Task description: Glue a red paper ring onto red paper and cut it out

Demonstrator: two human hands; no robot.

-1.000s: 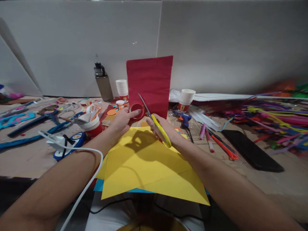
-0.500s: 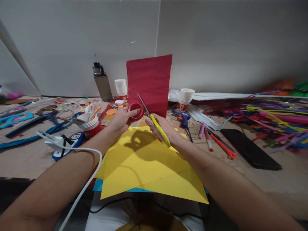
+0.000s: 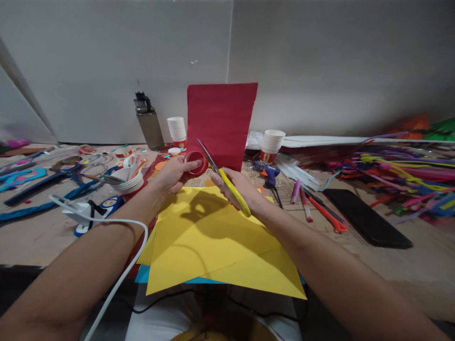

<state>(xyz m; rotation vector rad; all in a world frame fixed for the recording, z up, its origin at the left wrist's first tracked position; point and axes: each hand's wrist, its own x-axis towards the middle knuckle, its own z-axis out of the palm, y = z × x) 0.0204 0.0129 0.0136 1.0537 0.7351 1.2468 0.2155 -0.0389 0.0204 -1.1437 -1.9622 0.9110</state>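
My left hand (image 3: 174,174) grips a red ring (image 3: 204,166), its thumb over the rim; the ring looks like a roll of tape or a cut cup rim. Close beside it, my right hand (image 3: 236,187) holds yellow-handled scissors (image 3: 234,193), blades pointing up and left past the ring, and also a dark red sheet (image 3: 222,118) that stands upright behind the blades. How the fingers hold the sheet's lower edge is hidden. Yellow paper sheets (image 3: 213,241) lie under both hands, with blue paper (image 3: 144,274) showing beneath.
A bottle (image 3: 151,128) and stacked paper cups (image 3: 177,128) stand at the back. On the right lie a glue gun (image 3: 270,175), markers, an orange cutter (image 3: 329,215), a black phone (image 3: 368,218) and pipe cleaners. A white cable (image 3: 133,270) crosses my left forearm.
The ring and my left hand have shifted slightly left. The red sheet's top now sits more level. The whole view has moved a little.
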